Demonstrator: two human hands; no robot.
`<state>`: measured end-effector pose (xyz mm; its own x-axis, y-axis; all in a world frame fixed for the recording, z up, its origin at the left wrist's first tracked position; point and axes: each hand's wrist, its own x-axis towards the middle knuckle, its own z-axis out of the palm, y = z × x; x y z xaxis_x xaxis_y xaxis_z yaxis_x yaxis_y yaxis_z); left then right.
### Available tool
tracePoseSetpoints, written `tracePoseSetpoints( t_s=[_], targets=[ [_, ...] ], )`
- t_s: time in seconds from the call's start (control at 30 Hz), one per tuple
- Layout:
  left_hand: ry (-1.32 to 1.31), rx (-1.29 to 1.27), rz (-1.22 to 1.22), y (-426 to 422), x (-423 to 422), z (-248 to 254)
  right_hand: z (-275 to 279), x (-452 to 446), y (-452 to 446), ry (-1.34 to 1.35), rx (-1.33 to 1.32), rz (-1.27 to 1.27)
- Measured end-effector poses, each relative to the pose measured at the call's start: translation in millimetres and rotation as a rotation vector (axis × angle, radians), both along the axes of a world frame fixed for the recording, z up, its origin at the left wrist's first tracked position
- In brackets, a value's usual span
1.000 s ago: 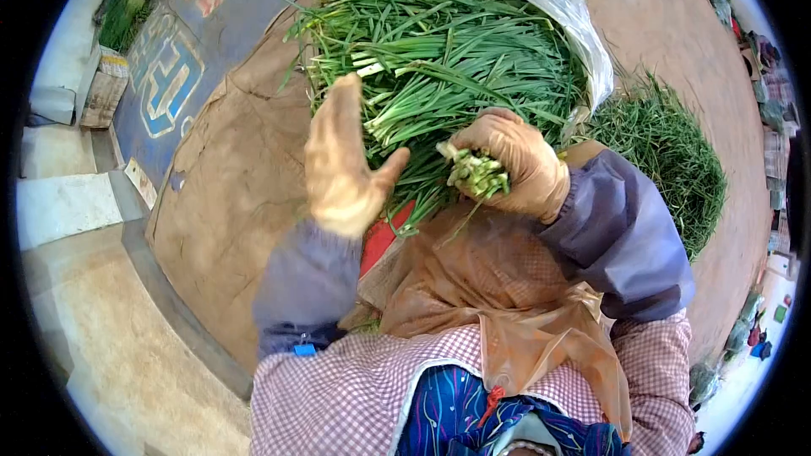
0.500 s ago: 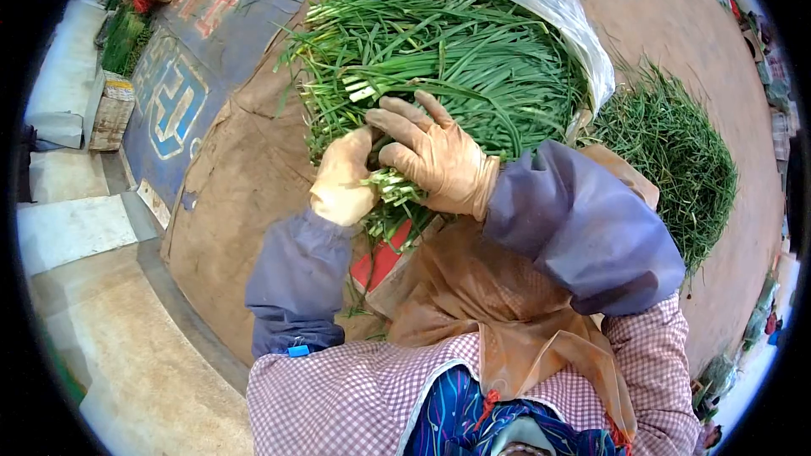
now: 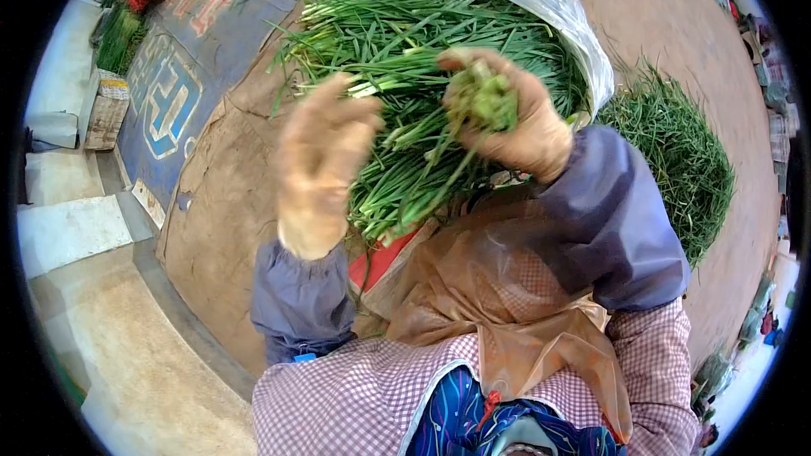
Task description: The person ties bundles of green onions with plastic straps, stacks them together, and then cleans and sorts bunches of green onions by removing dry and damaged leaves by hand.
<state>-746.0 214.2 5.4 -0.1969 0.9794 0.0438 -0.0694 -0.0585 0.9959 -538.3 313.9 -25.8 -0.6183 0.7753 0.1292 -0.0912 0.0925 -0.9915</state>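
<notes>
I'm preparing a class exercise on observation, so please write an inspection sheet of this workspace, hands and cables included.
Surface: creased brown sheet
Job's things: pile of long greens, clear plastic along its right edge; bunch of greens, blurred
Clutter: heap of loose greens at right
Hands: left hand blurred, open, apparently empty; right hand gripping the bunch
Cables: nothing seen
Surroundings: blue panel with lettering, box, both at left

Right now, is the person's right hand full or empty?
Full: the right hand curls around a bunch of green stalks, its clustered ends facing the camera.
</notes>
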Motion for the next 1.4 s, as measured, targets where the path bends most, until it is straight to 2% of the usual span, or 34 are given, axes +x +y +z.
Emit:
tracePoseSetpoints(
  t_s=[0.03, 0.1, 0.17, 0.23, 0.3, 0.37, 0.4, 0.43, 0.47, 0.5, 0.57, 0.63, 0.7, 0.77, 0.8, 0.9, 0.97, 1.07, 1.13, 1.23, 1.3, 1.33, 1.37, 1.4],
  targets=[
    [0.033, 0.154, 0.122, -2.1, -7.1, -3.2, 11.4, 8.2, 6.1, 0.096, -0.133, -0.011],
    [0.042, 0.293, 0.280, -7.9, -2.2, -3.1, 27.5, 26.7, 12.5, 0.023, -0.080, -0.076],
    [-0.004, 0.251, 0.357, -19.8, 26.4, 1.0, 25.3, 34.1, 19.2, 0.012, -0.049, -0.114],
    [0.520, 0.263, 0.108, -26.4, 46.8, -1.4, 23.5, 33.9, 19.8, 0.034, -0.056, -0.102],
    [0.783, 0.304, -0.010, -18.7, 76.3, -9.1, 10.0, 32.6, 18.8, 0.113, -0.081, -0.095],
    [1.086, 0.146, -0.074, -14.5, 86.4, -31.6, 5.8, 34.5, 18.5, 0.135, -0.080, -0.118],
    [1.236, 0.085, -0.044, -16.7, 83.2, -53.3, 5.9, 35.0, 18.0, 0.188, -0.111, -0.180],
    [1.386, 0.022, -0.017, -19.9, 73.9, -87.4, 7.9, 41.2, 22.1, 0.123, -0.051, -0.246],
    [1.648, -0.107, 0.017, -21.8, 55.2, -149.7, 12.5, 47.8, 24.6, 0.173, -0.068, -0.260],
    [1.402, -0.035, -0.012, -24.4, 57.8, -115.4, 15.8, 54.2, 26.6, 0.222, -0.088, -0.274],
    [1.415, 0.024, -0.081, -36.0, 55.1, -116.6, 14.6, 64.0, 31.6, 0.281, -0.100, -0.294],
    [1.281, -0.032, -0.138, -39.1, 55.2, -94.4, 12.8, 69.0, 34.0, 0.299, -0.077, -0.306],
    [1.095, 0.088, 0.013, -41.1, 56.6, -72.8, 11.9, 70.6, 32.3, 0.304, -0.084, -0.285],
    [1.162, 0.118, -0.003, -30.9, 70.9, -36.5, 11.4, 67.0, 28.3, 0.298, -0.060, -0.270],
    [1.060, 0.104, -0.008, -22.9, 84.8, -33.5, 11.3, 64.7, 26.9, 0.281, -0.118, -0.258],
    [0.830, 0.143, 0.016, 21.3, 129.1, -49.5, 11.7, 57.1, 23.1, 0.207, -0.089, -0.232],
    [0.806, 0.026, -0.104, 52.5, 152.2, -67.5, 16.9, 52.5, 13.7, 0.120, -0.067, -0.163],
    [1.253, 0.045, -0.094, 61.2, 169.5, -76.8, 14.0, 55.1, 16.2, 0.212, -0.091, -0.140],
    [1.087, 0.133, -0.075, 62.4, 165.9, -76.9, 10.3, 52.2, 16.1, 0.192, -0.092, -0.126],
    [0.838, 0.278, -0.056, 65.3, 150.6, -70.3, 0.0, 37.7, 19.7, -0.060, 0.036, -0.336],
    [0.655, 0.375, -0.050, 65.8, 137.5, -66.7, 4.3, 38.8, 25.5, 0.180, -0.024, -0.392],
    [0.739, 0.387, -0.141, 71.3, 121.5, -75.4, 6.5, 47.7, 33.2, 0.117, 0.040, -0.461],
    [0.796, 0.298, -0.123, 75.0, 110.2, -81.9, 9.0, 60.6, 41.1, 0.054, 0.101, -0.529],
    [0.928, 0.244, -0.072, 82.0, 102.0, -104.6, 15.0, 74.0, 43.3, 0.229, 0.061, -0.549]
  ],
)
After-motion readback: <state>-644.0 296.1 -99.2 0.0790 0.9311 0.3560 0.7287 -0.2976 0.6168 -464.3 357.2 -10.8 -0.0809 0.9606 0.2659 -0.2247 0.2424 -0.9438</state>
